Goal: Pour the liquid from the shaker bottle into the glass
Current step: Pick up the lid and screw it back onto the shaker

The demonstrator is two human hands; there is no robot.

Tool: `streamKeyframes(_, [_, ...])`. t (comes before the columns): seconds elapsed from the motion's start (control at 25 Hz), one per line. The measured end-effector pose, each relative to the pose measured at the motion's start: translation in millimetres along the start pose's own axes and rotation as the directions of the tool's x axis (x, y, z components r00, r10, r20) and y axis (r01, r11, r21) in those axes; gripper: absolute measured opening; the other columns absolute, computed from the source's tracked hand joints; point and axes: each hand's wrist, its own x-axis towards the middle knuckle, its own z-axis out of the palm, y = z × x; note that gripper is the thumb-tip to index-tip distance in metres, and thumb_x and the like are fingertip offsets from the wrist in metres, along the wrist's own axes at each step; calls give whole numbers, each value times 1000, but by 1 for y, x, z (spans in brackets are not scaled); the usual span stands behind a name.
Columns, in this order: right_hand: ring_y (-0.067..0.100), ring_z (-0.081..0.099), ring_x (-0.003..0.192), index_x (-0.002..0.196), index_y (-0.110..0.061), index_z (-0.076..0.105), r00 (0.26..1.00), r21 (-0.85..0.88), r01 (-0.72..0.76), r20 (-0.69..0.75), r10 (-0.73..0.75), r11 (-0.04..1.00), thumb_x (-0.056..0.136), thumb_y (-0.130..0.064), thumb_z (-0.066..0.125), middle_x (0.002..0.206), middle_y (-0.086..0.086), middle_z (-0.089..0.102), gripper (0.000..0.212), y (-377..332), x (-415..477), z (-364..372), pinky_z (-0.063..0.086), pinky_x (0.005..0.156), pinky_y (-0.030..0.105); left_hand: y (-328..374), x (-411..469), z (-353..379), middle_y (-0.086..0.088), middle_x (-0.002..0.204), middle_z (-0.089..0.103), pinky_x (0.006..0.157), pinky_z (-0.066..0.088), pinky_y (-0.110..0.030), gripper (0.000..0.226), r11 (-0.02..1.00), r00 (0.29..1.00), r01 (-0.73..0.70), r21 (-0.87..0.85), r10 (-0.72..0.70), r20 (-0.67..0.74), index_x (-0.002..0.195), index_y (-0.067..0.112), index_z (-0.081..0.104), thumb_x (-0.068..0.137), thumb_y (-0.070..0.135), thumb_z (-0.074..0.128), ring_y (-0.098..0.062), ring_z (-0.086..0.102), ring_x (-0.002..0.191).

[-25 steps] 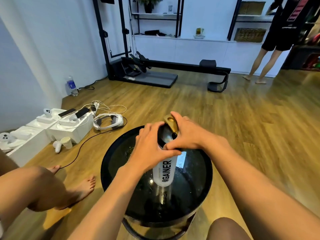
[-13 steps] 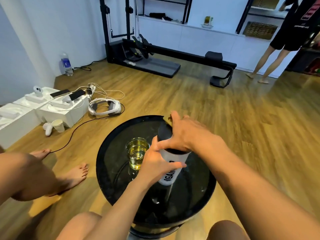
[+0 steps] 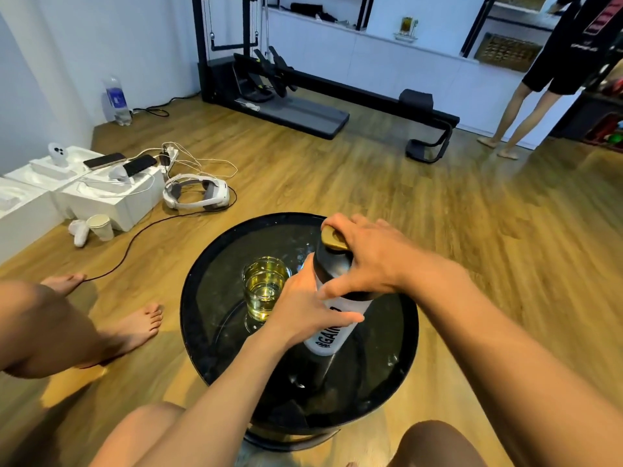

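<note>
**Both hands on the shaker bottle, glass just to the left**

Far to the left of our hands, on the wooden floor, sit white boxes with phones and cables on top, a paper cup beside them, and a white headset a little nearer the desk. Another person's bare leg and foot rest on the floor left of the round black desk.

On the desk, just left of our left hand, stands the glass, upright and holding yellowish liquid. Our knuckles come very close to its rim; we cannot tell whether they touch it.

Our left hand is wrapped around the body of the shaker bottle, fingers closed on its white printed wall. The bottle stands on the desk, tilted a little away from us (its base is down by our wrist, its black lid up and to the right).

Our right hand is clamped over the black lid, thumb pointing down toward the left hand, fingers pressed on the gold flip cap at the top.

Well beyond our right hand, a black exercise machine lies along the white wall, and a person in dark clothes stands at the far right.
</note>
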Motion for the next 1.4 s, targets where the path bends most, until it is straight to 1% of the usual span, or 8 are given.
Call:
streamKeyframes(0.08, [37, 46, 107, 133, -31, 28, 989, -30, -127, -86, 124, 991, 61, -67, 70, 115, 5, 46, 91, -10, -2, 11, 46, 86, 46, 0, -2, 4, 19, 124, 59, 96, 45, -17, 101, 1000, 1000, 10, -6, -10, -7, 141, 22, 44, 54, 40, 93, -2, 54, 118])
streamKeyframes(0.2, [40, 47, 110, 128, -23, 33, 940, -6, -302, -172, 296, 953, 68, -68, 65, 116, 10, 46, 82, -23, -3, 13, 45, 80, 46, 3, -6, 12, -2, 151, 47, 113, 39, -36, 123, 999, 998, 41, 29, -40, -47, 151, 14, 32, 50, 59, 85, -16, 41, 140])
streamKeyframes(0.36, [34, 48, 111, 135, -28, 34, 996, 43, -81, -39, 83, 996, 57, -65, 75, 120, 5, 49, 95, -7, 0, 0, 45, 93, 46, 6, -9, 17, -4, 155, 39, 114, 31, -27, 126, 999, 997, 48, 2, -47, -67, 156, 7, 14, 62, 40, 91, -19, 33, 145])
streamKeyframes(0.56, [24, 42, 117, 138, -34, 35, 993, 18, 107, 54, -108, 994, 61, -43, 82, 131, -5, 47, 91, 1, -5, -16, 42, 99, 42, 0, -4, 7, 6, 126, 58, 96, 49, -34, 97, 1000, 999, 16, 1, -16, -33, 134, 21, 41, 53, 40, 92, -14, 55, 117])
streamKeyframes(0.72, [28, 43, 122, 143, -41, 29, 995, -7, 87, 59, -86, 996, 63, -59, 78, 136, -2, 43, 95, 3, -6, -10, 42, 100, 47, -1, -2, 6, 11, 135, 54, 102, 45, -27, 99, 1000, 1000, -20, -13, 20, 10, 140, 26, 44, 54, 45, 91, -7, 50, 125])
streamKeyframes(0.88, [41, 48, 119, 149, -34, 17, 978, -63, -206, 1, 207, 977, 61, -80, 63, 133, 16, 44, 109, -6, 3, 0, 44, 97, 49, -5, -2, 12, 1, 156, 41, 120, 30, -39, 111, 1000, 999, 11, 17, -12, 38, 145, 25, 46, 47, 63, 81, -12, 26, 149])
streamKeyframes(1.16, [23, 45, 113, 134, -42, 40, 989, -29, 115, 95, -112, 993, 59, -48, 81, 125, -9, 45, 85, 2, 1, -15, 44, 95, 43, -4, 2, 2, 9, 132, 57, 94, 43, -20, 104, 998, 998, -65, -14, 65, 11, 141, 24, 38, 54, 35, 95, -7, 54, 118])
streamKeyframes(1.4, [24, 46, 99, 127, -43, 43, 990, -61, 136, -26, -138, 989, 59, -63, 74, 121, -10, 50, 78, 6, 1, 1, 44, 87, 42, -3, 3, -1, 13, 128, 60, 87, 42, -10, 99, 997, 998, -57, -51, 59, 32, 138, 26, 42, 55, 32, 95, -4, 56, 115])
